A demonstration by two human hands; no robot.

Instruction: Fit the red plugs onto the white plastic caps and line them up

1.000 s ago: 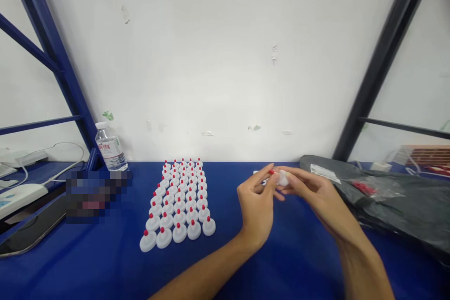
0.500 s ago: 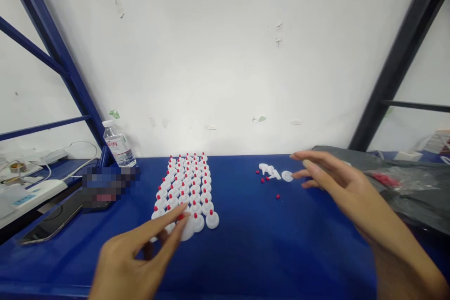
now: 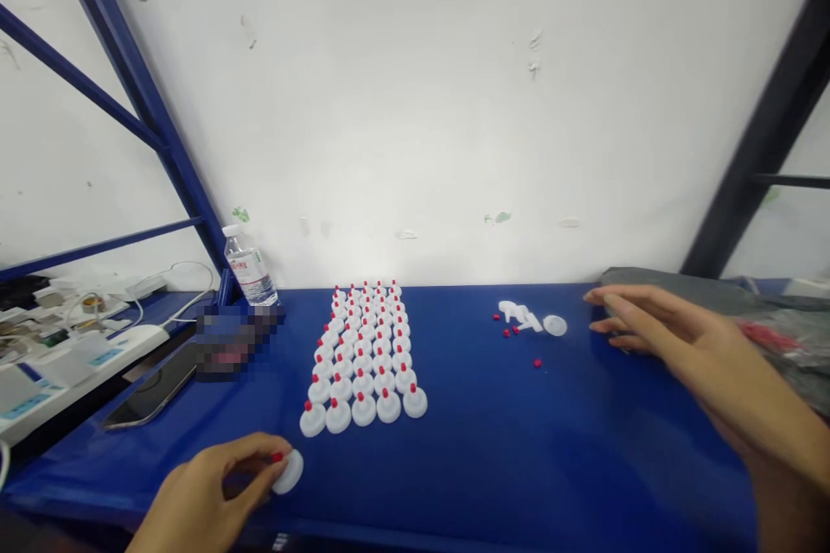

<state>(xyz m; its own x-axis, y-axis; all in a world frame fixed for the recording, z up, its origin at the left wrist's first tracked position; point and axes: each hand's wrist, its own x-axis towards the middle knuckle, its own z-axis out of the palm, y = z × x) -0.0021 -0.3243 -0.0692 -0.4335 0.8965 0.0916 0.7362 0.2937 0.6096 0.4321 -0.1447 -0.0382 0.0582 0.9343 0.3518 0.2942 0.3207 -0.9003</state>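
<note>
My left hand (image 3: 217, 484) pinches a white disc with a red tip (image 3: 289, 473) near the table's front edge. Beyond it, several rows of matching red-tipped white discs (image 3: 364, 409) stand on the blue table (image 3: 480, 449). My right hand (image 3: 674, 346) hovers at the right with its fingers apart and nothing in them. Left of that hand lie one plain white disc (image 3: 554, 326), a small heap of white pieces (image 3: 519, 315) and several small red caps, one of them nearer the front (image 3: 538, 363).
A water bottle (image 3: 251, 268) stands by the wall at the back left. Near it lie a phone (image 3: 152, 389) and a power strip (image 3: 84, 376) with plugs and cables. Grey plastic bags (image 3: 687, 289) lie at the far right. Frame posts rise on both sides.
My left hand has moved from the front of the rows toward the table's front edge, with a red-tipped disc now in its fingers. The view has shifted left; my right hand stays open.
</note>
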